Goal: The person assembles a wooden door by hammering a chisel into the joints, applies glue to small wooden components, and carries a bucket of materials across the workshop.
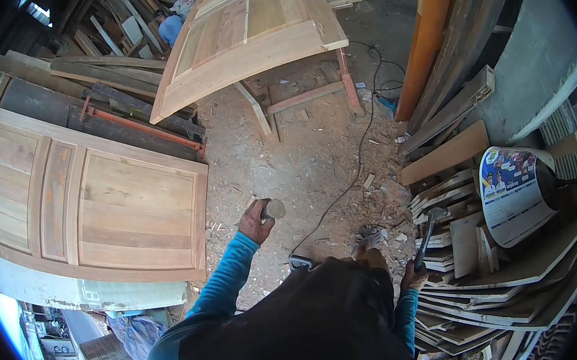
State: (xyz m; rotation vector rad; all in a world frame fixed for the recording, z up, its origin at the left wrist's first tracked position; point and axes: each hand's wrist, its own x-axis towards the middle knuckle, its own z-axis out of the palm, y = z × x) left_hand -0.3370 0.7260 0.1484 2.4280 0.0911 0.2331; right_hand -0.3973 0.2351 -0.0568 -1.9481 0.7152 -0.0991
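Round pale block (275,209), kind unclear: in left hand (253,225), fingers wrapped round it, above littered floor (283,159) | Hammer-like tool (426,240): in right hand (414,277), fingers clenched on it, left of stacked boards (464,249) | Care advised: firm grip, tool clear of boards | Calendar (517,193), far right: photos, small print

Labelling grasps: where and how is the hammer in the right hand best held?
Probably by the hammer's dark handle, coming from the body side: it is slim, long and points toward the person, with the head at the far end. The right hand grips there.
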